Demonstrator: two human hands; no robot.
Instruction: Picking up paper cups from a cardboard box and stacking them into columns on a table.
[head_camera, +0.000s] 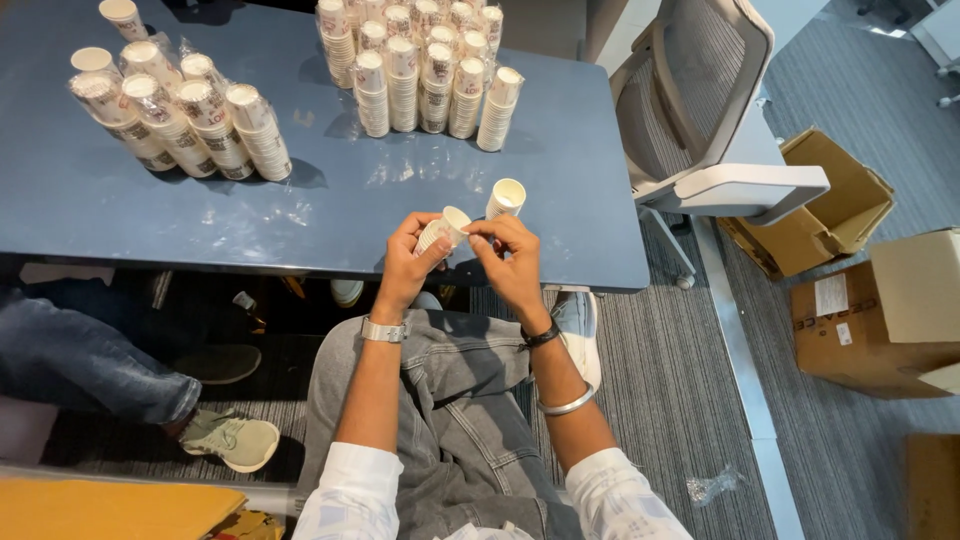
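Head view, looking down over a seated person's lap to the edge of a blue table (560, 200).

Hands: the left hand (408, 262) is closed around a short stack of paper cups (441, 229), held tilted on its side just above the near table edge, with the open mouth facing up and to the right. The right hand (510, 258) meets the stack at its rim; thumb and forefinger are pinched together on the lip of the top cup. Whether that cup has come loose from the stack cannot be told. A watch sits on the left wrist, a dark band and a metal bangle on the right forearm.

Table: a single white cup (506, 197) stands upright just beyond the right hand, apart from it. Farther back in the middle stands a block of cup stacks (420, 70), close-packed in rows. To the far left a second group of wrapped cup stacks (180, 115) leans in clear plastic sleeves.

Surroundings: a grey mesh office chair (710, 130) stands at the right end of the table. Right of it on the carpet lie an open cardboard box (820, 210) and a closed one (880, 315). At lower left another person's leg and shoe (230, 438) show under the table.
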